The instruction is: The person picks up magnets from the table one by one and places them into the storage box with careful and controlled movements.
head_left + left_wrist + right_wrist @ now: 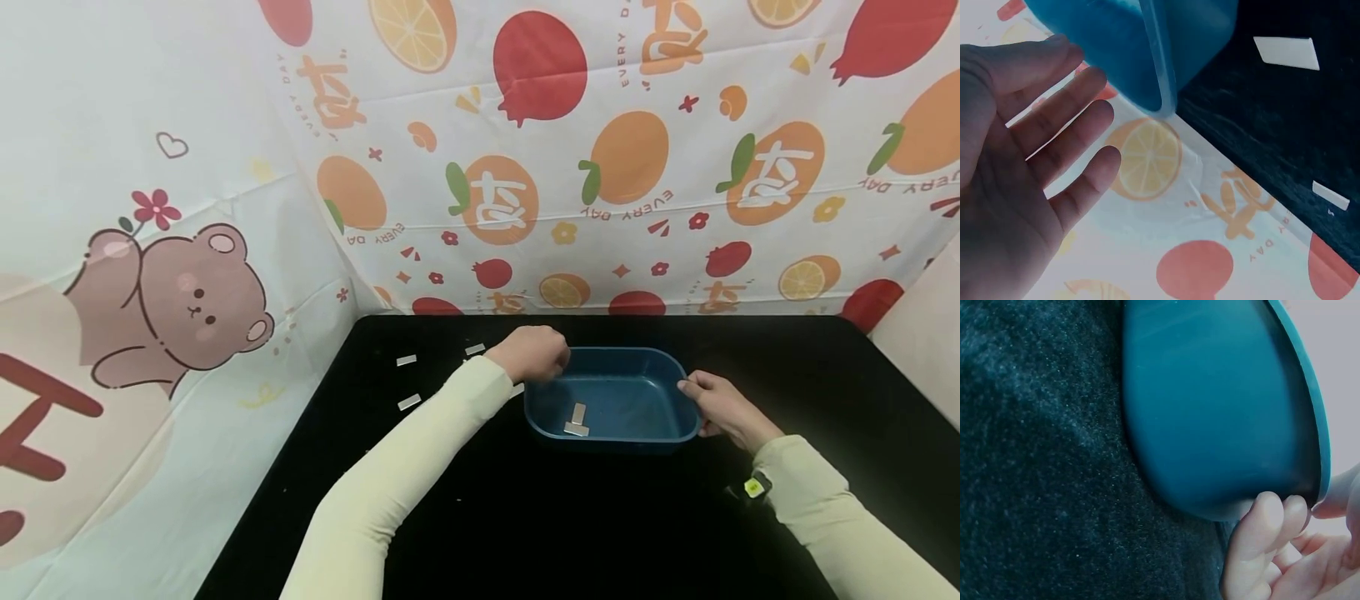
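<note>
A blue plastic tub [615, 438] with rounded corners stands on the black table covering. Two small flat silvery rectangular pieces [577, 429] lie inside, near its front left corner. My right hand [731, 410] grips the tub's right end, thumb at the rim and fingers [1259, 525] against the outer wall. Over the tub's left rim hovers my left hand [531, 353]; in the left wrist view its fingers [1079, 128] are loosely extended, thumb close to the index finger, and no piece shows between them.
Left of the tub, several similar pale pieces lie scattered on the black covering [585, 525], among them one piece [406, 360] at the back and another piece [408, 402] nearer. My left sleeve [420, 467] crosses in front of that area. A fruit-print curtain [622, 250] hangs behind the table.
</note>
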Demonstrator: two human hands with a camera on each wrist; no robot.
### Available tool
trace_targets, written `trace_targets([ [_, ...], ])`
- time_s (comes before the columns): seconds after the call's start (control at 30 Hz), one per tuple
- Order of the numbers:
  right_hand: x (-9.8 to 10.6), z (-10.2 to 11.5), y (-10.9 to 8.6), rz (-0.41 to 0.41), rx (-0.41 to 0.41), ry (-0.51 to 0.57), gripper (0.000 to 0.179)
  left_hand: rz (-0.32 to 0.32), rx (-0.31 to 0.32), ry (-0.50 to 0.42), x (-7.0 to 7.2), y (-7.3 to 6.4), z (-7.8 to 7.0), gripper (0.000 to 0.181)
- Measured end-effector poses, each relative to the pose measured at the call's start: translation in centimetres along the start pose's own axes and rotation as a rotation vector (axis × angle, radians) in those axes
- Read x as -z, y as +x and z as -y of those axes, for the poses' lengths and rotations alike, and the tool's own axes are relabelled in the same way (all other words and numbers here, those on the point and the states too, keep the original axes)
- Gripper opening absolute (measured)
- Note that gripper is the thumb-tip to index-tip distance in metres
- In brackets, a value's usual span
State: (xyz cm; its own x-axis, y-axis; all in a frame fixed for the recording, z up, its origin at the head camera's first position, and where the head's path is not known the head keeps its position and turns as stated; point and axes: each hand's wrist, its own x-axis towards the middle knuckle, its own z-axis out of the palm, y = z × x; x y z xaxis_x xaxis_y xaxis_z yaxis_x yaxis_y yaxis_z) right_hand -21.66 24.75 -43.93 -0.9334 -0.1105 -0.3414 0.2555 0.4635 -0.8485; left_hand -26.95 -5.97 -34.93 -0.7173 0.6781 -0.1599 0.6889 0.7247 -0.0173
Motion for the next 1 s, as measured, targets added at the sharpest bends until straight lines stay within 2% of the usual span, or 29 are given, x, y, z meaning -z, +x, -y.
trace_targets([
  [0.37,-0.1,0.1,-0.4,-0.003,0.002,-0.004,0.031,-0.009,0.040,-0.024,0.5,-1.0,2.0,0.021],
  [0.6,-0.1,0.0,-0.4,-0.009,0.007,-0.008,0.032,-0.072,0.079,-0.045,0.7,-2.1,3.5,0.019],
  [0.77,-0.1,0.0,-0.4,-0.008,0.012,-0.007,0.033,-0.088,0.128,-0.081,0.3,-2.8,5.0,0.018],
  [1.0,-0.1,0.0,-0.4,-0.007,0.014,-0.009,0.032,-0.063,0.185,-0.132,-0.5,-3.5,7.2,0.019],
])
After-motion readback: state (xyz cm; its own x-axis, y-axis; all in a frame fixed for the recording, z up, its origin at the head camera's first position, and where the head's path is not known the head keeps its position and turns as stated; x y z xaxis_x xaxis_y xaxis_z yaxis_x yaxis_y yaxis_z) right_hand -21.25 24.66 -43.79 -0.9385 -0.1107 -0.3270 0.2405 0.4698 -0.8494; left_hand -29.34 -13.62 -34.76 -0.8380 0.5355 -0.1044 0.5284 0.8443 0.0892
